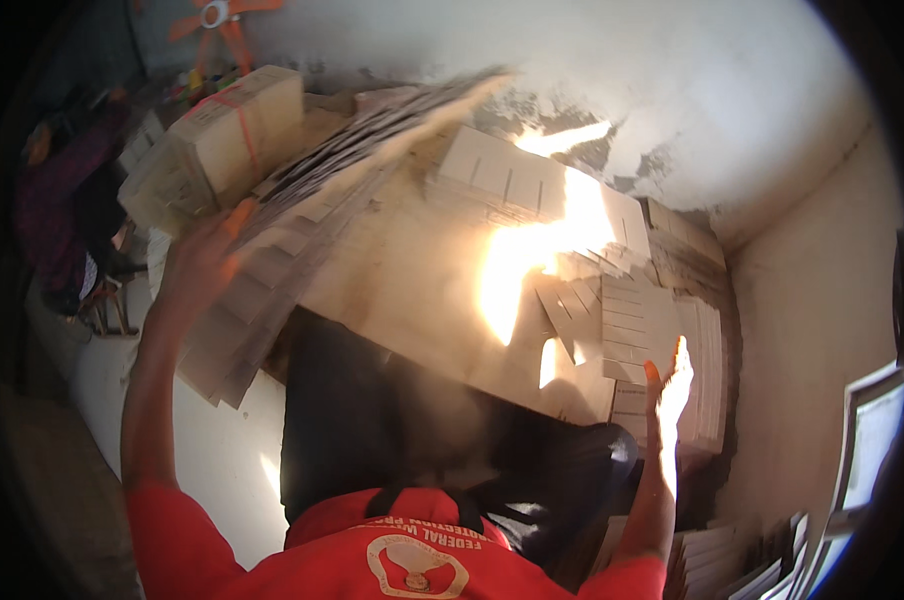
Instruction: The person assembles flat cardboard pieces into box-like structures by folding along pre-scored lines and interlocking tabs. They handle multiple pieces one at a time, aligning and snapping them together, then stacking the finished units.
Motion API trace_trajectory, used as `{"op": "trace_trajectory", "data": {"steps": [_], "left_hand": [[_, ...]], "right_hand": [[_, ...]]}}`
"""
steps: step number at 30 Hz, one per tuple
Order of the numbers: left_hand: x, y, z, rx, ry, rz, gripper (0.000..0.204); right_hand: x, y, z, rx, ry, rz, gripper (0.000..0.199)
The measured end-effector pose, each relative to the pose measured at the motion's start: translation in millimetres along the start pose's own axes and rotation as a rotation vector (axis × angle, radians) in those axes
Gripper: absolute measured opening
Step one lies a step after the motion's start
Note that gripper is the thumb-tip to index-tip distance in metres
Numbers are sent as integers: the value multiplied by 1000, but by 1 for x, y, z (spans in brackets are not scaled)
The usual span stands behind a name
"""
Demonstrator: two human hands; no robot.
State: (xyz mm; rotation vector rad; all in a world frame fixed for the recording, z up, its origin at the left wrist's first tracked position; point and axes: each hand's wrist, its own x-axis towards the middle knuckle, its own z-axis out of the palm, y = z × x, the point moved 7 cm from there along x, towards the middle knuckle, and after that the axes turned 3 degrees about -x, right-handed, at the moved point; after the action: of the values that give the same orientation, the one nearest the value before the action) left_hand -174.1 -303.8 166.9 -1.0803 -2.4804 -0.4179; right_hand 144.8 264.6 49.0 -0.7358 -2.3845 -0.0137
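**Left hand point(194, 262) at the left stack point(262, 285), right hand point(674, 385) at the right stack point(640, 318)**

The left fingers, orange at the tips, are spread against the near edge of the left stack, between 9 and 10 o'clock from the middle of the view; whether they clamp it, I cannot tell. The right hand's thumb and fingers stand apart, toward 4 o'clock, in front of the right stack; contact is unclear.

The left stack, layered brown sheets, slants from 8 o'clock up to 12 across the tabletop point(372, 300). The right stack has slotted sheets at 3 to 4 o'clock. A long slotted pile point(502, 180) lies toward 1 o'clock, partly in glaring sunlight point(512, 285).

Further out, a red-strapped carton point(207, 150) sits at 10 o'clock, an orange fan point(214, 14) at 11, and another person point(67, 205) at 9 to 10. More sheets point(707, 565) stand at 5 o'clock; a window point(875, 450) is at 4.
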Motion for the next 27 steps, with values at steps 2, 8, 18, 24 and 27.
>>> {"op": "trace_trajectory", "data": {"steps": [2,8,18,24,27], "left_hand": [[-5,-19,30,75,-15,-119,59],[21,-49,132,358,-179,-259,56],[0,-111,257,317,-500,-341,53],[24,-27,206,-40,-250,-438,38],[8,49,275,-768,-422,-722,37]], "right_hand": [[-6,50,46,111,-134,246,73],[-67,102,97,339,351,116,51],[-107,132,77,613,570,1084,39],[-96,122,24,433,813,984,42],[-97,126,25,338,586,1148,46]]}}
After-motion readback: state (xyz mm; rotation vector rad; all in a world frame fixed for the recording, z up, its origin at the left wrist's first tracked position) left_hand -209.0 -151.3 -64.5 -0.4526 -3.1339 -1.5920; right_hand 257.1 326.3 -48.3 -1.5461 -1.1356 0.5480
